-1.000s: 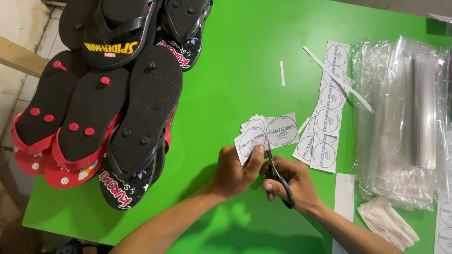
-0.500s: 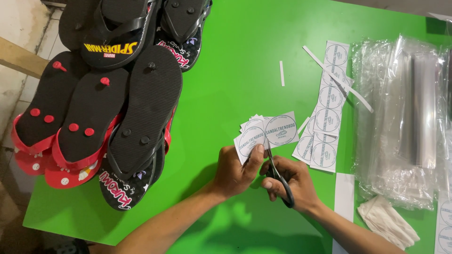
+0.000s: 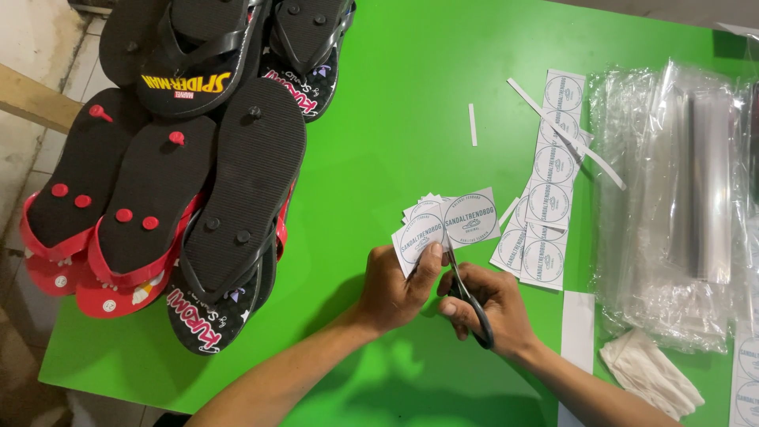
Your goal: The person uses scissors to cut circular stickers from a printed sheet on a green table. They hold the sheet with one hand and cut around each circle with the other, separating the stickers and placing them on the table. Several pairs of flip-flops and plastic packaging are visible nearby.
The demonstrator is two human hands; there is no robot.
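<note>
— Labels [image 3: 443,225], a small stack of white paper ones with round blue prints, sit near the middle of the green table [image 3: 379,142]. What lies furthest left?

— Flip-flops [image 3: 182,174], piled at the table's left end, most of them sole up: black soles with red plugs, red straps underneath, and two black ones at the top lying strap side up.

— And moving in from there?

— The left hand [image 3: 395,289], coming up from the bottom edge. Its thumb and fingers are pinched shut on the lower left corner of the label stack, holding it just off the green surface or flat on it; I cannot tell which.

— Next to it?

— The right hand [image 3: 486,304], just beside the left and nearly touching. Its fingers are curled closed through the dark handles of the scissors [image 3: 466,292], whose blades point up toward the bottom edge of the held labels. The blades look nearly closed.

— Further right?

— A strip of uncut labels [image 3: 545,182] lying flat, with thin white paper trimmings [image 3: 565,134] across and beside it. Past that, a heap of clear plastic bags [image 3: 680,198], and a crumpled white cloth [image 3: 648,372] near the bottom right corner, below the bags
</note>
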